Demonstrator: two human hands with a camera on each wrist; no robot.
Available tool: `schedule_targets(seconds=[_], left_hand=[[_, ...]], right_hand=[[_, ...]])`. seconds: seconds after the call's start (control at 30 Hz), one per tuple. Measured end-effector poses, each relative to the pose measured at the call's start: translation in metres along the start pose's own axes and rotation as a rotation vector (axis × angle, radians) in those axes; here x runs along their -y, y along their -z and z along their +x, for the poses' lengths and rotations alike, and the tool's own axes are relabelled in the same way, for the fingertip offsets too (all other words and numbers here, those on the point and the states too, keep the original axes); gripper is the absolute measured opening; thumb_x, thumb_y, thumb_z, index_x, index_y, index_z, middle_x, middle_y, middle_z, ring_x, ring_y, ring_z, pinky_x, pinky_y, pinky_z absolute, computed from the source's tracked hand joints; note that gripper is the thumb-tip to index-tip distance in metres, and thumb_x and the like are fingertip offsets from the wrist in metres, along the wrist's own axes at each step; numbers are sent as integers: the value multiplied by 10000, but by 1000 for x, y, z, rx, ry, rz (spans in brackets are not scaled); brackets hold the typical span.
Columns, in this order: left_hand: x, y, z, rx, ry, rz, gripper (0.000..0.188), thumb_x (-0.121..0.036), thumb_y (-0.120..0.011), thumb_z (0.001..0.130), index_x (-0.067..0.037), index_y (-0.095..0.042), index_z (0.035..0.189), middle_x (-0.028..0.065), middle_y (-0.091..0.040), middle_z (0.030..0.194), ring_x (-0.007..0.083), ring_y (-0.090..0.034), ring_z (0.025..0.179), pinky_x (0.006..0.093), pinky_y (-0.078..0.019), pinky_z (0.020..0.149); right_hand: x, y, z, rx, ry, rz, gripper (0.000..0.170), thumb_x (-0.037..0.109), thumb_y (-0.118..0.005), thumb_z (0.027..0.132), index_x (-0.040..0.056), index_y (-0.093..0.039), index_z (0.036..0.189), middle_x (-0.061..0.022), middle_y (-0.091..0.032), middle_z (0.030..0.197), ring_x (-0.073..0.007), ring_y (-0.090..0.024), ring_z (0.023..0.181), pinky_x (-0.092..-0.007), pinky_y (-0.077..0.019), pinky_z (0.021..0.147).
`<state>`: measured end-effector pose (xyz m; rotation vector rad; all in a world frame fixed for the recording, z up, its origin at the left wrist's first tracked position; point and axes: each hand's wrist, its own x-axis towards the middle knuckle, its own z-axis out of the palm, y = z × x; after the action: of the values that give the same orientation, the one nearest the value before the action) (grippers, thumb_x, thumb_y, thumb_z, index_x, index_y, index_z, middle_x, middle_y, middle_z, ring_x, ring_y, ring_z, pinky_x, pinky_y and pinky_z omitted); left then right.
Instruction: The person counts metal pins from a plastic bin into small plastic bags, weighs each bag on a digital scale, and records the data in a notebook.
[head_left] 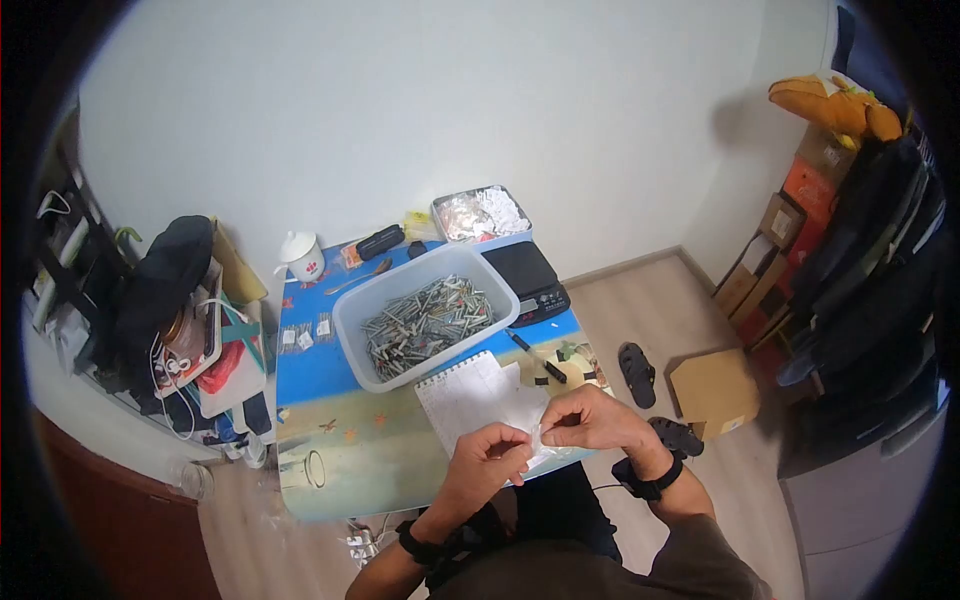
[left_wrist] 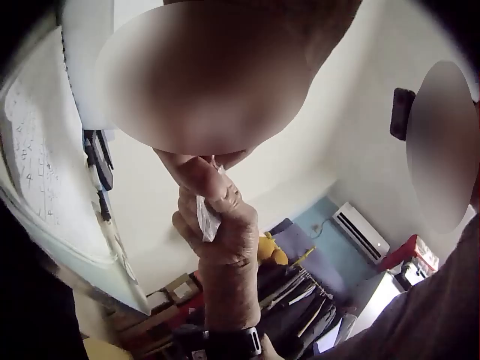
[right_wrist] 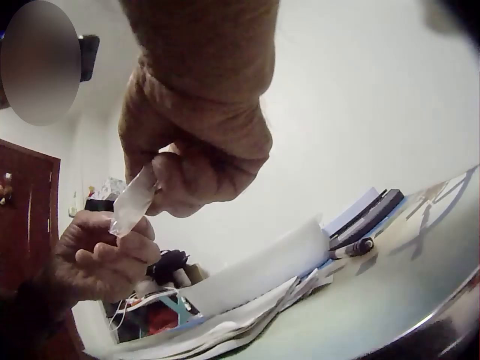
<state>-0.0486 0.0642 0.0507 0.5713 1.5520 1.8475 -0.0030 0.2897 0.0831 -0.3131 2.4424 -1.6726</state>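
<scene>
Between both hands, over the table's front edge, is a small clear plastic bag (right_wrist: 135, 201). My left hand (head_left: 490, 462) pinches one end of it between thumb and forefinger. Fingers of the right hand (head_left: 598, 418) are curled and pinch the other end, close to the left fingertips. No contents show inside the bag. Just beyond the hands lies a spiral notepad (head_left: 462, 398) with handwriting on its page. Behind that stands a translucent plastic bin (head_left: 345, 325) holding a heap of metal screws (head_left: 430, 320).
A black digital scale (head_left: 545, 305) stands right of the bin, with a pen (head_left: 535, 357) in front. At the back are a tray of white slips (head_left: 490, 213) and a lidded mug (head_left: 301, 258). Small filled packets (head_left: 298, 337) lie to the left. Sandals (head_left: 637, 375) are on the floor.
</scene>
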Motion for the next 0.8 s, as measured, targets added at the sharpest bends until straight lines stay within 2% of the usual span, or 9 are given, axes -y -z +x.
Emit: schedule_targets(seconds=[0.2, 0.27, 0.3, 0.37, 0.5, 0.57, 0.6, 0.7, 0.8], left_hand=[[15, -5, -12, -45, 87, 52, 116, -51, -640, 922, 43, -653, 988, 86, -681, 809, 104, -637, 636, 235, -539, 557], [16, -6, -15, -65, 104, 27, 125, -66, -642, 923, 37, -660, 992, 72, -680, 813, 101, -638, 642, 231, -533, 555], [16, -7, -15, -81, 116, 1, 135, -81, -644, 923, 31, -668, 995, 58, -680, 816, 98, -638, 647, 228, -528, 552], [17, -10, -15, -110, 117, 2, 133, -83, -646, 923, 32, -669, 986, 58, -681, 815, 95, -638, 648, 226, -527, 552], [17, -18, -13, -154, 105, 101, 137, -101, -649, 927, 31, -673, 955, 62, -687, 804, 83, -634, 665, 224, -524, 551], [17, -24, -14, -175, 49, 137, 135, -101, -654, 925, 30, -673, 950, 56, -685, 777, 78, -629, 655, 222, -517, 546], [18, -27, -15, -208, -15, 169, 133, -101, -659, 923, 29, -674, 946, 50, -683, 751, 73, -624, 645, 220, -510, 541], [27, -30, -15, -279, -67, 273, 109, -84, -675, 908, 23, -674, 929, 47, -675, 701, 65, -613, 609, 219, -496, 532], [31, -31, -16, -271, -125, 398, 117, -81, -687, 910, 34, -672, 922, 53, -689, 738, 80, -650, 651, 219, -513, 533]], right_hand=[[-5, -12, -6, 37, -3, -20, 131, 40, -762, 817, 8, -695, 926, -39, -649, 788, -112, -596, 713, -268, -478, 655], [-2, -24, -8, -388, 207, -211, 211, 113, -804, 777, 25, -686, 928, -66, -624, 767, -173, -605, 692, -276, -479, 657], [0, -25, -9, -385, 210, -207, 211, 113, -804, 777, 25, -686, 928, -66, -624, 767, -173, -605, 692, -276, -479, 657], [4, -29, -13, -684, 454, -425, 295, 219, -838, 735, 37, -662, 888, -82, -607, 742, -224, -598, 641, -288, -476, 615], [3, -50, -28, -556, 277, -321, 346, 294, -847, 719, 40, -637, 822, -79, -600, 709, -227, -591, 588, -300, -461, 555], [3, -57, -27, -480, 135, -384, 314, 241, -842, 704, 33, -617, 773, -121, -624, 720, -303, -644, 633, -377, -501, 587], [4, -57, -28, -486, 117, -374, 261, 213, -826, 724, 27, -649, 770, -130, -635, 711, -290, -651, 631, -343, -498, 582], [-2, -59, -29, -513, 38, -140, 187, 170, -799, 758, 27, -689, 808, -129, -652, 724, -265, -660, 630, -327, -495, 576], [-15, -59, -29, -487, 46, -46, 131, 130, -770, 784, 31, -715, 850, -128, -665, 738, -244, -665, 625, -334, -498, 572]])
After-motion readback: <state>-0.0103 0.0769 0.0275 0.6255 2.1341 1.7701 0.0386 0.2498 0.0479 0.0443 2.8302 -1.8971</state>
